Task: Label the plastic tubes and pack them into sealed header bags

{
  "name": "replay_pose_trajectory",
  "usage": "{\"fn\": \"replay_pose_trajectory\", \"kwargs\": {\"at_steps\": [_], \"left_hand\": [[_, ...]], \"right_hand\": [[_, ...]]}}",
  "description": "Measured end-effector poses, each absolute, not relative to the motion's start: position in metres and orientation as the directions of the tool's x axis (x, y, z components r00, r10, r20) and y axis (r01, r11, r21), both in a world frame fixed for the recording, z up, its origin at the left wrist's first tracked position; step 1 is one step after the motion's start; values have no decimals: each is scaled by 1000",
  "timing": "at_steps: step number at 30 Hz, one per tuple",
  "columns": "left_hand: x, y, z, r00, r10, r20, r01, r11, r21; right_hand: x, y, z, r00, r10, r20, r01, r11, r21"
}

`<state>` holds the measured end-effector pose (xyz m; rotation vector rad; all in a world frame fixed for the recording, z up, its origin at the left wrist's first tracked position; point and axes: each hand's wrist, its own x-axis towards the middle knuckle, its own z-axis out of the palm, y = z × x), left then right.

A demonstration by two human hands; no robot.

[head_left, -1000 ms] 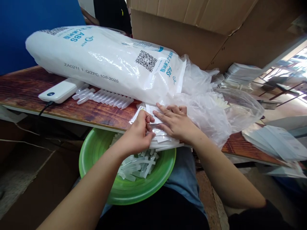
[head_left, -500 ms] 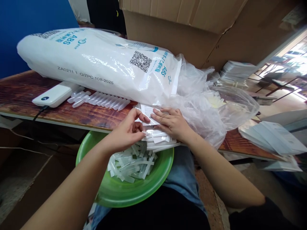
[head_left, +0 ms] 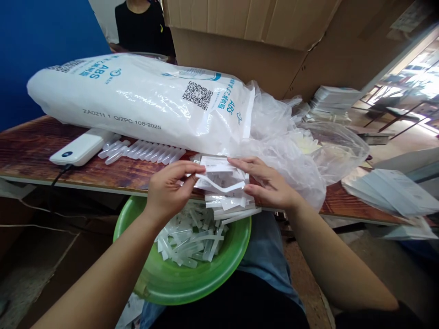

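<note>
A small white printed pouch (head_left: 219,179) is lifted off a stack of similar pouches (head_left: 233,205) at the table's front edge. My left hand (head_left: 168,188) pinches its left end. My right hand (head_left: 269,183) pinches its right end, thumb below and fingers above. The pouch's mouth gapes between the two hands. Under the hands, on my lap, sits a green bowl (head_left: 192,278) holding several clear plastic tubes (head_left: 190,235).
A big white ABS sack (head_left: 137,98) lies across the wooden table (head_left: 30,146), with a row of clear tubes (head_left: 147,151) and a white power bank (head_left: 80,147) beside it. Crumpled clear plastic (head_left: 298,146) lies right. Cardboard boxes (head_left: 260,41) stand behind. A person in black (head_left: 144,27) is beyond.
Both hands have lifted the top pouch off the stack and pulled it open; before, they lay pressed on the pile. The view shifted slightly.
</note>
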<state>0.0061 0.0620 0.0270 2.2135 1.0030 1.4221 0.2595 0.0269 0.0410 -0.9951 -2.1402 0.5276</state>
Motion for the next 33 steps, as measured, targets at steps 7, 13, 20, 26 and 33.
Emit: {"fn": "replay_pose_trajectory", "kwargs": {"at_steps": [7, 13, 20, 26, 33], "left_hand": [[16, 56, 83, 28, 856, 516, 195, -511, 837], [-17, 17, 128, 71, 960, 271, 155, -279, 948], [-61, 0, 101, 201, 963, -180, 33, 177, 984], [-55, 16, 117, 319, 936, -150, -25, 166, 986], [-26, 5, 97, 265, 961, 78, 69, -100, 993]], "right_hand": [[221, 21, 53, -70, 619, 782, 507, 697, -506], [192, -13, 89, 81, 796, 600, 255, 565, -785], [176, -24, 82, -8, 1000, 15, -284, 12, -959], [181, -5, 99, -12, 999, 39, -243, 35, -969], [215, -18, 74, 81, 947, 310, -2, 312, -950]]}}
